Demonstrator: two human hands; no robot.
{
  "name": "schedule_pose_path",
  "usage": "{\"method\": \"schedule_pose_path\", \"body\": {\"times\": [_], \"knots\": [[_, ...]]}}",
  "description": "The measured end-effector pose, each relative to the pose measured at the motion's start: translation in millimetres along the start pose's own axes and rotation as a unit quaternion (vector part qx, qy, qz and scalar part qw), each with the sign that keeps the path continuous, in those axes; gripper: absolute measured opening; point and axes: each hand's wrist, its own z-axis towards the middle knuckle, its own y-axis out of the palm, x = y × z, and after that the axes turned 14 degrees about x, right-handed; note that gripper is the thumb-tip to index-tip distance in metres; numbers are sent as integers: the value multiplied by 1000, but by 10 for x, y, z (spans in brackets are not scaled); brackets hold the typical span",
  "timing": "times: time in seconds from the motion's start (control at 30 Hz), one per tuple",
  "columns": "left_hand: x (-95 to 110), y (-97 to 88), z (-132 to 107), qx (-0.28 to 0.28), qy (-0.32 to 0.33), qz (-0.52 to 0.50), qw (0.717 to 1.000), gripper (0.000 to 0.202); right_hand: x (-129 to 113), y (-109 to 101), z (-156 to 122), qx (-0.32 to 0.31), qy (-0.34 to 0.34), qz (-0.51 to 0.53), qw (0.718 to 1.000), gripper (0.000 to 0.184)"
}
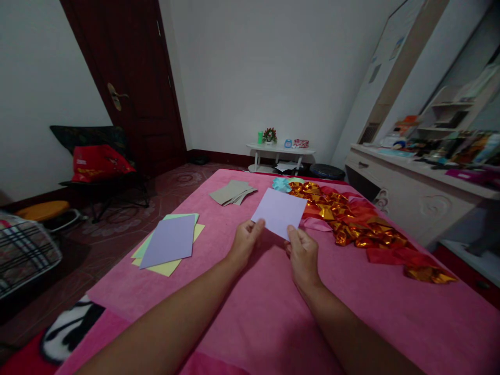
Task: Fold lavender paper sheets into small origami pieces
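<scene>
A pale lilac paper square hangs just above the pink cloth, held by both hands. My left hand pinches its near left corner between thumb and fingers. My right hand pinches the near right corner. To the left lies a stack of coloured sheets, lilac on top with green and yellow beneath. A small pile of grey-brown cards lies farther back.
The pink cloth covers a bed or table. Shiny red and gold ribbon runs along its right side, with a light blue bow at the far end. A white dresser stands right, a chair with a red bag left.
</scene>
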Motion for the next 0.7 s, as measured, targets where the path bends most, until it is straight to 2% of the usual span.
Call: {"method": "schedule_pose_path", "body": {"times": [0.03, 0.07, 0.17, 0.23, 0.37, 0.43, 0.5, 0.57, 0.63, 0.7], "knots": [[-10, 54, -48, -25, 11, 14, 1000, 45, -17, 14, -31, -22, 1, -4, 1000, 39], [-17, 97, -81, -20, 34, 11, 999, 39, -33, 26, -61, -46, -1, -9, 999, 39], [-39, 122, -67, 47, 37, -8, 998, 31, -68, 43, -112, -87, -19, -25, 996, 40], [-55, 58, 19, 97, 15, -4, 995, 35, -68, 42, -111, -80, -21, -32, 996, 40], [-53, -101, 191, 187, 39, -13, 982, 48, -34, 16, -68, -36, -12, -38, 999, 42], [-27, -133, 214, 203, 34, -51, 977, 50, -16, -4, -43, -1, -3, -44, 999, 43], [-5, -124, 194, 161, 11, -72, 984, 49, -5, -18, -26, 24, 2, -49, 998, 43], [-3, -94, 156, 85, -8, -51, 995, 47, -2, -18, -22, 22, 2, -46, 999, 43], [-23, -69, 125, 21, -10, -5, 1000, 44, -3, -5, -28, -13, 7, -41, 999, 42], [-51, -71, 119, -2, -1, 32, 999, 41, 0, 11, -32, -57, 27, -36, 997, 40]]}}
